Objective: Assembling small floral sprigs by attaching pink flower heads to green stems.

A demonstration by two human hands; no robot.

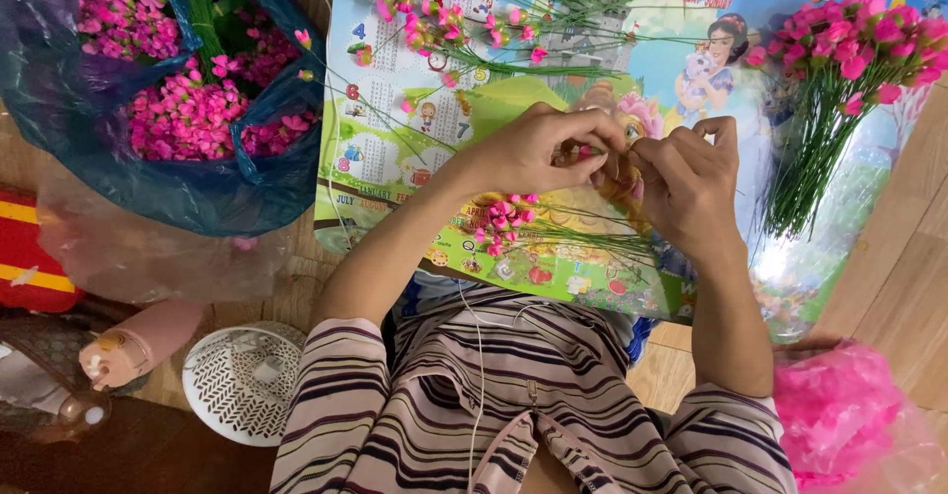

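1. Hands meet at frame centre: left hand (533, 148) and right hand (686, 173), fingertips pinched together on a small pink flower (585, 151).
2. Flower sits between them, nearer the left hand; its long axis cannot be told.
3. Stemmed bunch (509, 222) lies just below on the poster (415, 109).

Bright pink blossoms on thin green stems (839, 79) — and more pink flower heads (183, 119) filling a dark blue plastic bag (59, 89). A multicoloured cartoon poster (415, 128) of greens, yellows and sky blue. Striped sleeves (326, 405) — beige with dark purple bands. A white lattice-patterned fan (242, 380). Pale wooden floor (908, 257).
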